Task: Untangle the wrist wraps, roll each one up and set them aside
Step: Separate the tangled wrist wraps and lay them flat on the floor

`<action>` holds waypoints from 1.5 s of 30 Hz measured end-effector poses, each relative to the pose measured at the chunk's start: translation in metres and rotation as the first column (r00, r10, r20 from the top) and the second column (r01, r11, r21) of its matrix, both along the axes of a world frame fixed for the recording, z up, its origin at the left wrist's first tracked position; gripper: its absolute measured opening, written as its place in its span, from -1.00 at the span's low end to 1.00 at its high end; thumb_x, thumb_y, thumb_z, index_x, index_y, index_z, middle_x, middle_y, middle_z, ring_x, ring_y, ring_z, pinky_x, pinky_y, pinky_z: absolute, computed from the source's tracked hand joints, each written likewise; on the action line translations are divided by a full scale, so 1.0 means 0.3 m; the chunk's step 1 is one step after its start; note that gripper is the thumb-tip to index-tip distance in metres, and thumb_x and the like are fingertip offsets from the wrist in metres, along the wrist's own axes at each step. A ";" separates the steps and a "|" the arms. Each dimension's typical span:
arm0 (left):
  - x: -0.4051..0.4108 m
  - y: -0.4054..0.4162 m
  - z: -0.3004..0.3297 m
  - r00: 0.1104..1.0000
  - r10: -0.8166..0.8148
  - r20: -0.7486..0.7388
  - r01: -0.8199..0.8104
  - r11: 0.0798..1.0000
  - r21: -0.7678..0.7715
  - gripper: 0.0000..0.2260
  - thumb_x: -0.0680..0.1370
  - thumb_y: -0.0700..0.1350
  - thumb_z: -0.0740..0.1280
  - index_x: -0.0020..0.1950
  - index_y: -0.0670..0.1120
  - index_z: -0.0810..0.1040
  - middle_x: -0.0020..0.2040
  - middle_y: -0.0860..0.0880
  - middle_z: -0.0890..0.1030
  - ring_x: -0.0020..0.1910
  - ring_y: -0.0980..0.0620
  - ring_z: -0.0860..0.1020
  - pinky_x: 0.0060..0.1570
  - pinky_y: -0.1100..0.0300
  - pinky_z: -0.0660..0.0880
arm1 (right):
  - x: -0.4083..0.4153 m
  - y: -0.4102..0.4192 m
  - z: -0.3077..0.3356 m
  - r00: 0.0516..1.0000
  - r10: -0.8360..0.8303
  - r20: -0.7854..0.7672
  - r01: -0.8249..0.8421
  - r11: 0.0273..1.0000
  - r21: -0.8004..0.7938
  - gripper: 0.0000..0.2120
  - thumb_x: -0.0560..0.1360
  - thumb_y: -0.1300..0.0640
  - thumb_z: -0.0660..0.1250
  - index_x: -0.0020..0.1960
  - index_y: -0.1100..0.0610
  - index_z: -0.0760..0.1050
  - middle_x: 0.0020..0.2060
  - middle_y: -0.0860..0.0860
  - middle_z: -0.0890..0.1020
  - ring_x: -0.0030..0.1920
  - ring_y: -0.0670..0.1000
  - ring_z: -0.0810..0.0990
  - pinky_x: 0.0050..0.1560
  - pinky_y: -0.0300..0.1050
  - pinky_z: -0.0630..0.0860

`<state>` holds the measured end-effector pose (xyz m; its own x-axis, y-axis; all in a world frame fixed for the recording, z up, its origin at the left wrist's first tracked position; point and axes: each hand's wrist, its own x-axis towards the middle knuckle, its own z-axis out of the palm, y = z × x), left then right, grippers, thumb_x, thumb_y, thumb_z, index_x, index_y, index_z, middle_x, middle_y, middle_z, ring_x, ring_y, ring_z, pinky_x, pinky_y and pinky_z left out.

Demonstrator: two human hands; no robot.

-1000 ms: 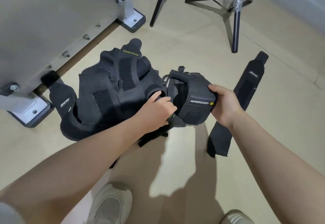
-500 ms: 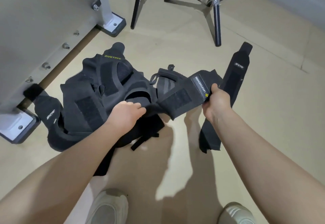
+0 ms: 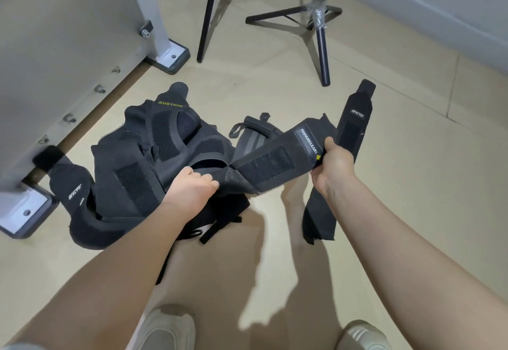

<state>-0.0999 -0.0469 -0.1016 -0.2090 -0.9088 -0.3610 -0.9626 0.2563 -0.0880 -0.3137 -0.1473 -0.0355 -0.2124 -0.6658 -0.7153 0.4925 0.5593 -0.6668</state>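
The right hand (image 3: pixel 334 164) pinches the labelled end of a black wrap (image 3: pixel 275 161), thumb on top and fingers curled under it. The left hand (image 3: pixel 192 187) grips the other end of this wrap, fingers closed on the cloth, just where it goes into the tangled pile (image 3: pixel 132 168) on the floor (image 3: pixel 412 157). The wrap is stretched between both hands. It looks light, soft and a little stiff at the hook patch, which probably catches on other cloth. The ends seem best to hold. A second wrap (image 3: pixel 354 121) lies just beyond the right fingers.
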 end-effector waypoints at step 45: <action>-0.092 0.016 0.009 0.940 -0.249 -0.231 0.063 0.796 -0.602 -0.84 0.55 -0.25 0.11 0.03 -0.15 0.46 -0.15 -0.05 0.57 -0.24 -0.04 0.54 -0.25 0.09 0.47 | 0.148 0.078 -0.115 0.232 0.778 -0.584 -0.952 0.305 0.028 -0.81 0.54 0.17 0.31 -0.26 0.05 0.48 -0.31 -0.09 0.54 -0.29 -0.16 0.47 -0.16 -0.28 0.40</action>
